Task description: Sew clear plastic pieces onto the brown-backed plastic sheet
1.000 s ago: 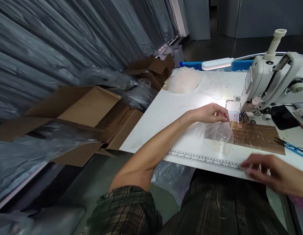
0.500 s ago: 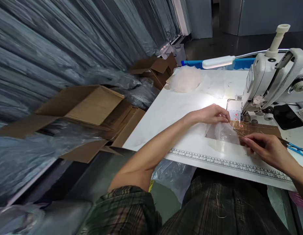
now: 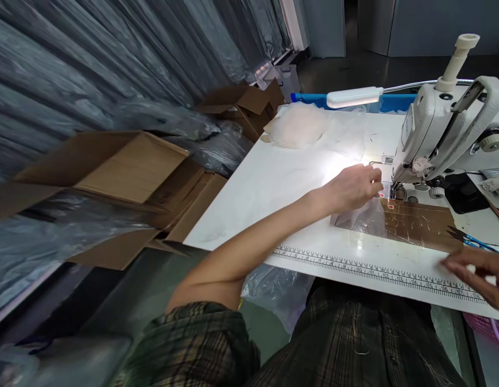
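My left hand [image 3: 356, 187] is closed on a piece of sheer white fabric [image 3: 364, 217], just left of the sewing machine's needle area. The fabric hangs from under my fingers over a brown taped strip [image 3: 419, 223] on the table. My right hand [image 3: 481, 271] is at the table's front right edge, its fingertips blurred and drawn together. Whatever they pinch, if anything, cannot be made out. Blue-handled scissors [image 3: 471, 240] lie just beyond it. The white sewing machine [image 3: 435, 134] stands at the right.
A pale heap of sheer fabric [image 3: 300, 124] lies at the table's far left corner. A white lamp [image 3: 354, 98] reaches over the back. Printed ruler marks [image 3: 366, 271] run along the front edge. Open cardboard boxes [image 3: 124, 161] and plastic sheeting are on the left.
My right hand has left the fabric and moved right and toward the front edge. My left hand stays by the needle, turned more knuckles-up. The view has shifted slightly right.
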Available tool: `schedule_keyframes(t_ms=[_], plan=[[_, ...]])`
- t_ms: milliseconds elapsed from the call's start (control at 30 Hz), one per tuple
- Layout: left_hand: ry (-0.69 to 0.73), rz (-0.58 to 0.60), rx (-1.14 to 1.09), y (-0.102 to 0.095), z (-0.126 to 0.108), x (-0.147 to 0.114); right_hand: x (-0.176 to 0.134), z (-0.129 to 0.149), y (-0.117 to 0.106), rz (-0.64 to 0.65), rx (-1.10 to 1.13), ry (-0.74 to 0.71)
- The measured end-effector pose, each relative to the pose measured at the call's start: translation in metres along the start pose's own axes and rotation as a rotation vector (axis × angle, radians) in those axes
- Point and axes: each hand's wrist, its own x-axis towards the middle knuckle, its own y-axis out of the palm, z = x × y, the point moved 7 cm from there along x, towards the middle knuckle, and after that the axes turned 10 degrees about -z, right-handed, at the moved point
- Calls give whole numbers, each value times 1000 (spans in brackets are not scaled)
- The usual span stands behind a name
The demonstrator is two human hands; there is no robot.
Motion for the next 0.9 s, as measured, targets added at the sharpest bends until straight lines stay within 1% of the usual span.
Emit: schedule_keyframes(t_ms=[33,67,100,133,167,233,300,367,467,567,700,900], plan=[[35,2,-29,-1,-10,-10,17,-3,1,-15,19,2],[79,9,-101,-1,-20,-20,34,-3,2,-60,11,-21],[131,3,-181,-1,-31,-31,48,0,6,-100,-2,-73],[162,-27,-240,-3,-39,-42,60,3,11,-140,-14,-135],[186,-70,-263,-4,-44,-51,70,6,20,-153,-33,-181],[199,-125,-284,-3,-48,-64,86,10,41,-162,-95,-258],[189,-131,-329,1,-44,-70,96,12,59,-135,-210,-340],[181,-108,-418,5,-36,-69,101,10,70,-100,-318,-385],[213,-92,-524,5,-27,-62,104,1,72,-81,-366,-356],[251,-110,-523,5,-29,-55,102,-7,68,-121,-286,-317],[245,-167,-493,5,-36,-55,99,-17,67,-206,-146,-253],[215,-177,-501,4,-39,-57,99,-19,63,-229,-52,-229]])
